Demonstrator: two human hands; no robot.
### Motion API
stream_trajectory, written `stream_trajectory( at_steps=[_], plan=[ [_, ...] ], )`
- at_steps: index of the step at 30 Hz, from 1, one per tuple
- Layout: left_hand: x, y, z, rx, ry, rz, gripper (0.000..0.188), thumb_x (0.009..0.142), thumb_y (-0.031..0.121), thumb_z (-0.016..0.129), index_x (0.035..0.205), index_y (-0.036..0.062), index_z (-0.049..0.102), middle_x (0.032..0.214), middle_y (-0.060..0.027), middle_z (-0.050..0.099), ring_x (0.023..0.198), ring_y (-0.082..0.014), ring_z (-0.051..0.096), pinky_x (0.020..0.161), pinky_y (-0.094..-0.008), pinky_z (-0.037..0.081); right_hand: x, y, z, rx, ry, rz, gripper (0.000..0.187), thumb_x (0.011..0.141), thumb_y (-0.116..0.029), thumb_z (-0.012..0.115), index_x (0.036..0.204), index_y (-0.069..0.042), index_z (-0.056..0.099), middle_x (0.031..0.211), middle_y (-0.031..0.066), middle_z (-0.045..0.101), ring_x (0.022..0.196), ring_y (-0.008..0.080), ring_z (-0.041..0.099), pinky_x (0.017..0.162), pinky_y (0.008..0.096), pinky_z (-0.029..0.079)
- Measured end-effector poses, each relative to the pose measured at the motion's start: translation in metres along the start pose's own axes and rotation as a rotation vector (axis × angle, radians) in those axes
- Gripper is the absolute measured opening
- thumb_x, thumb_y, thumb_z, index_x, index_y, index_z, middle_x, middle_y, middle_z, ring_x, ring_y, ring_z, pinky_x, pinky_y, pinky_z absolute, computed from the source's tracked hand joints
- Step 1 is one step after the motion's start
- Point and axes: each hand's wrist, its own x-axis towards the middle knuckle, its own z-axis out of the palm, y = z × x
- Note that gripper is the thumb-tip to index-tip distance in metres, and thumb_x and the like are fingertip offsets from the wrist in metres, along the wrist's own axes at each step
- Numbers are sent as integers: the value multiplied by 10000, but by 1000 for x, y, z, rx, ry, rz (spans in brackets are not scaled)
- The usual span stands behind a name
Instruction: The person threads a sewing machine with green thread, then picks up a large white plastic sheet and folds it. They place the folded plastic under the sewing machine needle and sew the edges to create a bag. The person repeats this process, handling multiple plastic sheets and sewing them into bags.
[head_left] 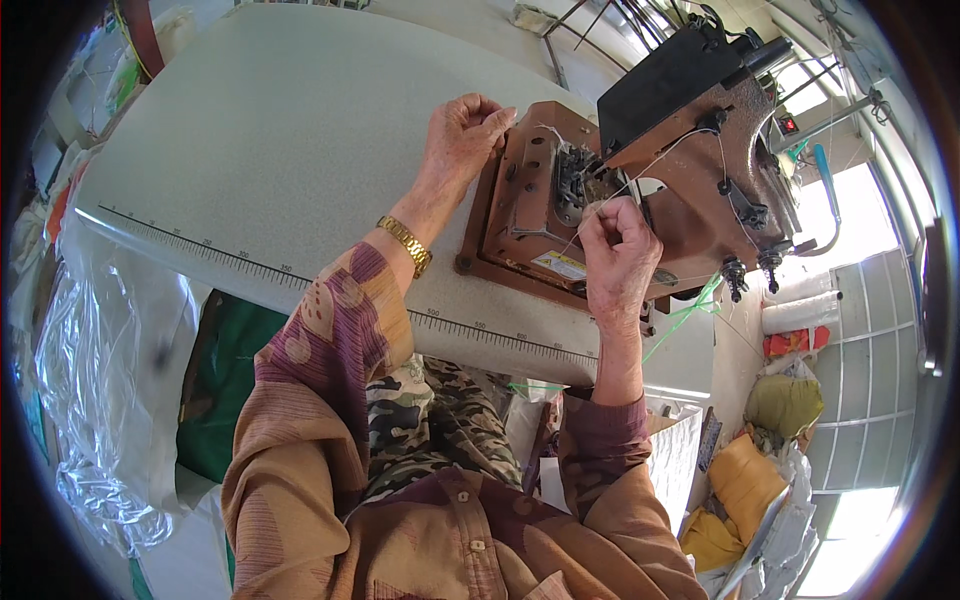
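Observation:
A brown industrial sewing machine (690, 210) stands at the right end of a pale table (300, 100). My right hand (620, 250) is closed in a pinch in front of the needle area, on a thin white thread (655, 162) that runs down from the machine's arm. A loose tail of it trails below my fingers. At the far left corner of the machine's bed (525, 190), my left hand (463, 140) is closed with thumb and fingertips together. Whatever it pinches, if anything, is too small to make out. Dark metal feed parts (578, 180) lie between the two hands.
A measuring scale (430, 312) runs along the table's near edge. Green strands (690, 318) hang by the machine's thread tensioners (735, 275). Clear plastic sheeting (100, 400) drapes at the left. Yellow and olive bundles (745, 485) lie on the right, beside a gridded wall.

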Motion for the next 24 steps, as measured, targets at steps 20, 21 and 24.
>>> stream_trajectory(
  at_steps=[20, 21, 24],
  plan=[
    [-12, 8, 13, 296, -318, 476, 94, 879, 159, 708, 929, 80, 717, 778, 24, 642, 733, -62, 592, 647, -219, 502, 6, -5, 8, -69, 77, 63, 98, 856, -107, 623, 916, -36, 656, 735, 97, 661, 639, 183, 626, 653, 294, 481],
    [-13, 9, 14, 344, -348, 512, 96, 878, 139, 703, 950, 80, 724, 801, 18, 648, 765, -73, 611, 671, -226, 516, 6, -6, 10, -50, 93, 59, 111, 857, -106, 620, 931, -38, 667, 755, 102, 673, 660, 188, 641, 668, 295, 487],
    [-16, 12, 16, 402, -409, 603, 140, 860, 79, 696, 997, 81, 724, 880, -6, 648, 833, -108, 634, 740, -246, 539, 7, -10, 9, -71, 79, 113, 137, 864, -111, 621, 964, -42, 683, 795, 103, 694, 711, 189, 668, 703, 287, 493]
  ],
)
